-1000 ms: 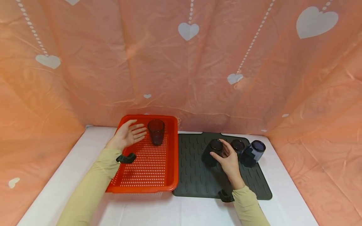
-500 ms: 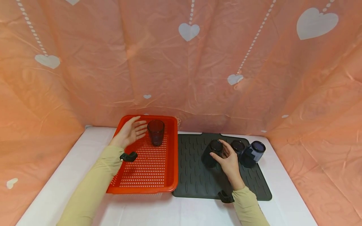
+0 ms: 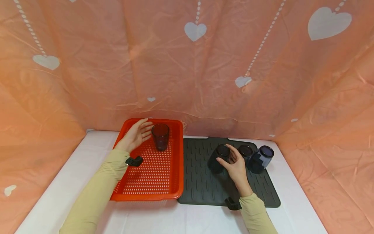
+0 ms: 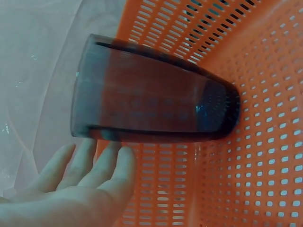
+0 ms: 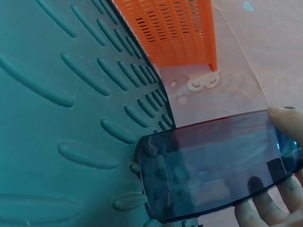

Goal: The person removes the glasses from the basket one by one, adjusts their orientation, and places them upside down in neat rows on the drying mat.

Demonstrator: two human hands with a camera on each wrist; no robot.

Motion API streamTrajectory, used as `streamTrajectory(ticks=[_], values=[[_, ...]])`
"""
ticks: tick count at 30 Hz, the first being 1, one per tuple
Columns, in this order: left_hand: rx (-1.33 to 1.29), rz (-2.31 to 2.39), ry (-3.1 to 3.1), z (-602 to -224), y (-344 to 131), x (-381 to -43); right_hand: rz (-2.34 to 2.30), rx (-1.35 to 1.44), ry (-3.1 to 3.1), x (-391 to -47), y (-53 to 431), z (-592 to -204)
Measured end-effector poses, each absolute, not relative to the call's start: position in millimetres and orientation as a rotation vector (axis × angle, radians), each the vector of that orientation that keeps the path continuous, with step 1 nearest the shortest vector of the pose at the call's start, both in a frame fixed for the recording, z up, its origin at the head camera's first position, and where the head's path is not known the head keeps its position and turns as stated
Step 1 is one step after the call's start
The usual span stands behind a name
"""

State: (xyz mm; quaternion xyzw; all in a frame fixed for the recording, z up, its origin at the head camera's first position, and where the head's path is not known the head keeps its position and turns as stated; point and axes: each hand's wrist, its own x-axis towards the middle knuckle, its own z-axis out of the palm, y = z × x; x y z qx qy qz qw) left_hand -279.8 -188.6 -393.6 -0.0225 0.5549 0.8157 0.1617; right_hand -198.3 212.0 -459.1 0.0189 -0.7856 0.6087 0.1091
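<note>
A dark tinted drinking glass [image 3: 161, 139] stands upright in the orange-red perforated basket [image 3: 180, 162], near its back. My left hand [image 3: 136, 136] hovers over the basket's left side, fingers extended and spread towards that glass. In the left wrist view the fingertips [image 4: 125, 156] come right up to the side of the glass [image 4: 151, 94], close to its rim. My right hand [image 3: 237, 165] grips a second tinted glass [image 3: 215, 164], which is upside down on the dark grey ribbed mat [image 3: 198, 182]. Thumb and fingers hold it near its upturned base, as the right wrist view shows.
Two more dark glasses stand upside down on the mat to the right of my right hand: one behind [image 3: 245, 150], one nearer the right edge [image 3: 260, 159]. Basket and mat sit side by side on a white table [image 3: 157, 217]. An orange curtain [image 3: 163, 65] hangs behind.
My left hand has moved slightly up and right, closer to the glass in the basket. The right hand and its glass have stayed in place.
</note>
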Motion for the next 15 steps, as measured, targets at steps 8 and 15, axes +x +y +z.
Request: streamTrajectory(ticks=[8,15], values=[[0.006,2.241,1.795,-398,-180,-280,1.789,0.050,-2.314,-199,212,-459],[0.030,2.097,1.969,-402,-174,-282,1.790,0.046,-2.316,-199,212,-460]])
